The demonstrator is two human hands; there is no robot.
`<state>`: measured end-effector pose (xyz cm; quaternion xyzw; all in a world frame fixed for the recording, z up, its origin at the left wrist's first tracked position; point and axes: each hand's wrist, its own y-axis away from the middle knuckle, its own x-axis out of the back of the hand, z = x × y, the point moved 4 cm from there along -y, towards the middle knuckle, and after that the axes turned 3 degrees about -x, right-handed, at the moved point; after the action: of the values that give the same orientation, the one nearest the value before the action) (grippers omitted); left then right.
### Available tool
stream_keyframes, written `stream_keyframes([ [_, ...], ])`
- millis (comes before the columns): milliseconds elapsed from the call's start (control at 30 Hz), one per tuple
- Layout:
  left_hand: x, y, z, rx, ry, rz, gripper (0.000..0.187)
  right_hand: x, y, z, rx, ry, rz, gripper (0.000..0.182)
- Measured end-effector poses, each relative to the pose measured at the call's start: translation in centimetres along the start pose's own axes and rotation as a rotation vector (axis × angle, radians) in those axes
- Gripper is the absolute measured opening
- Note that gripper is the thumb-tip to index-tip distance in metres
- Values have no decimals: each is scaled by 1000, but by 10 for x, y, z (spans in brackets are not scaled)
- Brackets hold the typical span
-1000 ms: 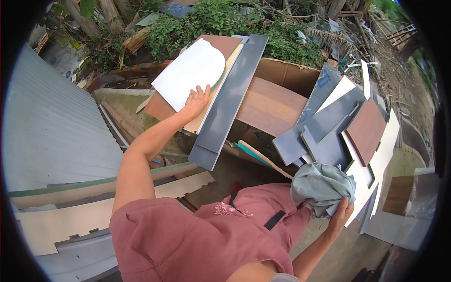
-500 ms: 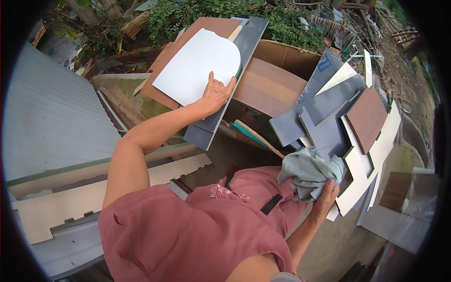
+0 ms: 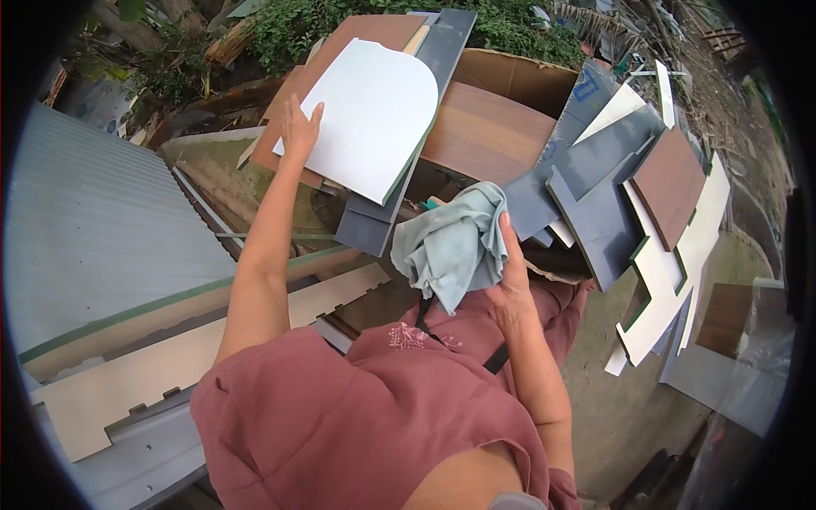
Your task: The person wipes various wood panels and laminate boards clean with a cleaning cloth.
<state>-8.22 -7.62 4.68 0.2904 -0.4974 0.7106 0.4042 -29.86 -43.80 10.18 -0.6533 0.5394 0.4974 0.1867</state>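
Note:
My left hand (image 3: pixel 299 129) grips the left edge of a white board with one rounded end (image 3: pixel 374 115). That board lies on top of a stack of brown and dark grey boards (image 3: pixel 442 42). My right hand (image 3: pixel 512 276) holds a crumpled pale grey-green cloth (image 3: pixel 450 242) in front of my chest, just below the white board's near corner. My pink clothing fills the bottom of the view.
A brown wood-grain panel (image 3: pixel 484 136) leans in an open cardboard box (image 3: pixel 518 76). Grey, brown and white offcuts (image 3: pixel 646 212) lie piled to the right. Notched pale boards (image 3: pixel 212 348) and corrugated metal sheet (image 3: pixel 85 246) are on the left. Plants and debris lie behind.
My left hand slid from the white board's near edge to its left edge. My right hand brought the cloth up and leftward, from beside my hip to just below the board.

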Motion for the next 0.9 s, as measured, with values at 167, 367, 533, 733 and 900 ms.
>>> stream_keyframes([
  [167, -15, -6, -92, 248, 79, -206, 59, 25, -89, 43, -125, 109, 76, 29],
  [367, 3, 9, -70, 269, 297, -90, 59, 11, -142, 56, -41, 547, 211, 56],
  [533, 8, 20, -61, 298, 486, 26, 61, 26, -155, 64, -53, 638, 364, 62],
  [733, 7, 49, -76, 452, 834, 59, 67, 32, -140, 73, -151, 533, 281, 45],
  [900, 40, 109, -14, 797, 1213, 223, 76, 11, -122, 46, -36, 389, 249, 39],
])
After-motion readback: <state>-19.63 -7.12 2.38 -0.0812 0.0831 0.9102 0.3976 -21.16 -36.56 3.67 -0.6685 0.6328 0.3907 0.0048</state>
